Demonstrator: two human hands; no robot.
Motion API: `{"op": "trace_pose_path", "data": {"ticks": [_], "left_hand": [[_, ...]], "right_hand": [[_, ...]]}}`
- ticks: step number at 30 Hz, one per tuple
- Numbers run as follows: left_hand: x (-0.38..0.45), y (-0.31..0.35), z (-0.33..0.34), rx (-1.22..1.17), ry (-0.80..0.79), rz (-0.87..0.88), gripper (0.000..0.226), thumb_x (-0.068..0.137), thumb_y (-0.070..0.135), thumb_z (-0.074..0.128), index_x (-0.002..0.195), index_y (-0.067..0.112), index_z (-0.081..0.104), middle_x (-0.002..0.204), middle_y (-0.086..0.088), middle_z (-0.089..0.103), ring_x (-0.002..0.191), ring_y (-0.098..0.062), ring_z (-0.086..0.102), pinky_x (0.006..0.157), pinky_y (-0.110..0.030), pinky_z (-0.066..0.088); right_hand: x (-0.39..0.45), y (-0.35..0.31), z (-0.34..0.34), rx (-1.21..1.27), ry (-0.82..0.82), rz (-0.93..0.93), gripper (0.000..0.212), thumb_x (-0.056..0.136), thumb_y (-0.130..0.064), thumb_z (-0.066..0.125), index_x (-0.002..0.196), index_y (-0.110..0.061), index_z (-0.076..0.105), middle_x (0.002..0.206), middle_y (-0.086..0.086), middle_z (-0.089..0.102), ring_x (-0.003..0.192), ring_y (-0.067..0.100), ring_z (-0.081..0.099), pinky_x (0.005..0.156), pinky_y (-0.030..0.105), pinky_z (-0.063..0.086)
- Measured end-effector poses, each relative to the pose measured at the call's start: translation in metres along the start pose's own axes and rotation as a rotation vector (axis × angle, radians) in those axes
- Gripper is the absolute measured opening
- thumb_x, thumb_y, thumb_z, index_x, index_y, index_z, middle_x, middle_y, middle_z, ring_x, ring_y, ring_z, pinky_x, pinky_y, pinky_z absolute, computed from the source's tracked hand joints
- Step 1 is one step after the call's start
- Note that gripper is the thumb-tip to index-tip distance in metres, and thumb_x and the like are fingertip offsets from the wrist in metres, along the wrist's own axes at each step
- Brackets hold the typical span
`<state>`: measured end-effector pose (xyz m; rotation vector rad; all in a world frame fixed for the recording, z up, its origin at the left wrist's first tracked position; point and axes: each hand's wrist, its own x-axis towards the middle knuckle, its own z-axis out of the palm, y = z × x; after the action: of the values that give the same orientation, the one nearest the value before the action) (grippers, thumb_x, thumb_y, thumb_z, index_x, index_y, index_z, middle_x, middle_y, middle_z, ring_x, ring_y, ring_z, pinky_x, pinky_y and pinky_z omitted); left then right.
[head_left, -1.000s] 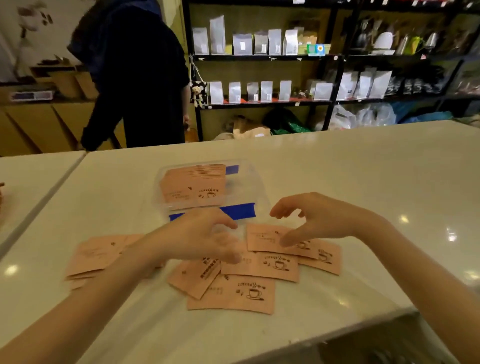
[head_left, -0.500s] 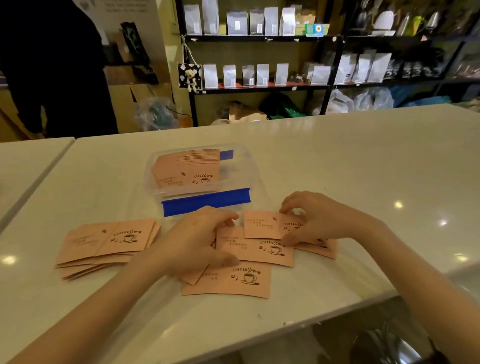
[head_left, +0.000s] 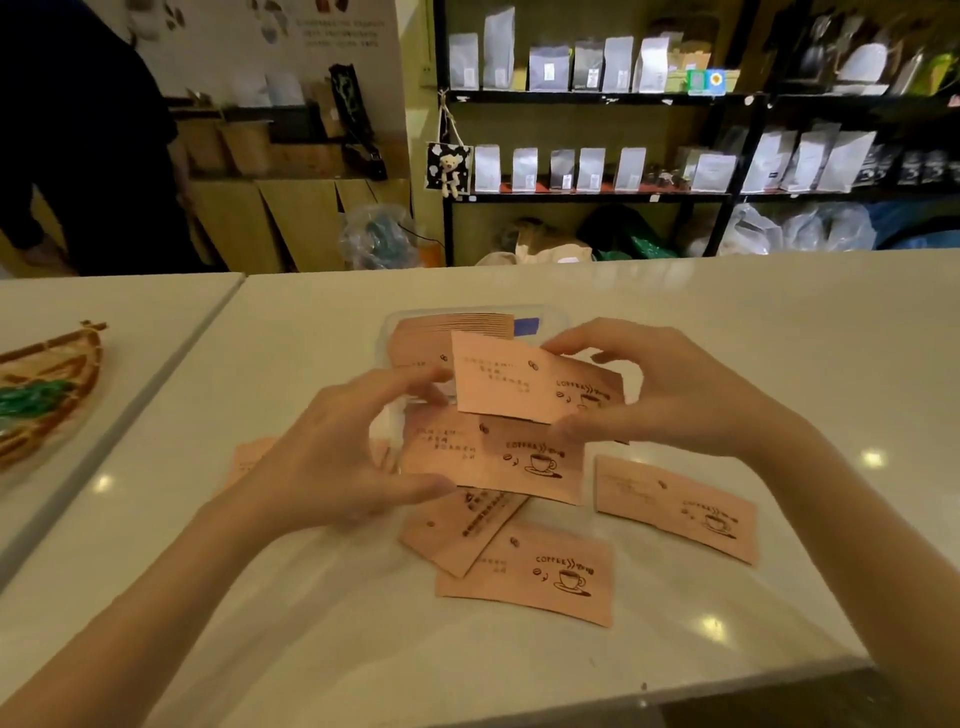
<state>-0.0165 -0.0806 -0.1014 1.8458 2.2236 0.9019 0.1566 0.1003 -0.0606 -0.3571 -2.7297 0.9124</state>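
Peach paper coffee sachet (head_left: 509, 384) pinched in right hand (head_left: 675, 395), 2nd sachet (head_left: 493, 457) gripped by left hand (head_left: 332, 457), seemingly being stacked for the clear plastic box (head_left: 556, 319) beyond.

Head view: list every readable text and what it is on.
"COFFEE" on the raised packet in the right hand.
"COFFEE" on the lower packet in the left hand.
"COFFEE" on the nearest packet.
Small print on the packets, the poster and the bag labels: too blurred to read.
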Motion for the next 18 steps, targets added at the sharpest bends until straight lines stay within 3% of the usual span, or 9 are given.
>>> {"op": "trace_pose_path", "data": {"ticks": [3,6,11,15,18], "left_hand": [[-0.018,-0.019,-0.018,0.026,0.091,-0.079,0.071,0.05,0.062,0.064,0.112,0.058,0.03,0.107,0.038,0.042,0.102,0.027,0.037,0.083,0.005,0.03],[-0.038,-0.036,-0.033,0.027,0.166,-0.196,0.073,0.045,0.065,0.064,0.11,0.058,0.031,0.105,0.038,0.043,0.1,0.026,0.039,0.083,-0.002,0.033],[-0.06,-0.06,-0.044,0.017,0.179,-0.36,0.079,0.05,0.049,0.072,0.119,0.043,0.034,0.101,0.036,0.043,0.107,-0.004,0.043,0.103,-0.035,0.033],[-0.071,-0.076,-0.043,-0.04,0.19,-0.415,0.079,0.055,0.035,0.079,0.118,0.044,0.033,0.105,0.028,0.05,0.115,-0.015,0.047,0.107,-0.045,0.033],[-0.076,-0.084,-0.039,-0.082,0.167,-0.446,0.078,0.057,0.035,0.08,0.113,0.053,0.029,0.108,0.023,0.052,0.116,-0.013,0.047,0.104,-0.043,0.036]], "right_hand": [[0.019,-0.009,0.025,0.045,0.072,-0.112,0.056,0.066,-0.035,0.074,0.114,-0.041,0.046,0.107,-0.026,0.048,0.094,-0.016,0.043,0.076,-0.002,0.038],[0.04,-0.023,0.052,0.026,0.099,-0.221,0.055,0.067,-0.039,0.073,0.109,-0.052,0.039,0.106,-0.036,0.04,0.098,-0.025,0.036,0.082,-0.002,0.031],[0.071,-0.034,0.092,-0.242,0.119,-0.272,0.071,0.067,-0.058,0.059,0.126,-0.022,0.045,0.136,-0.005,0.045,0.127,0.01,0.031,0.107,0.028,0.02],[0.08,-0.044,0.114,-0.289,0.059,-0.281,0.069,0.072,-0.059,0.057,0.129,-0.022,0.042,0.142,-0.002,0.038,0.135,0.015,0.02,0.113,0.039,0.013],[0.083,-0.045,0.126,-0.327,-0.009,-0.282,0.068,0.074,-0.058,0.056,0.131,-0.025,0.039,0.146,-0.004,0.032,0.138,0.013,0.01,0.113,0.036,0.008]]}}
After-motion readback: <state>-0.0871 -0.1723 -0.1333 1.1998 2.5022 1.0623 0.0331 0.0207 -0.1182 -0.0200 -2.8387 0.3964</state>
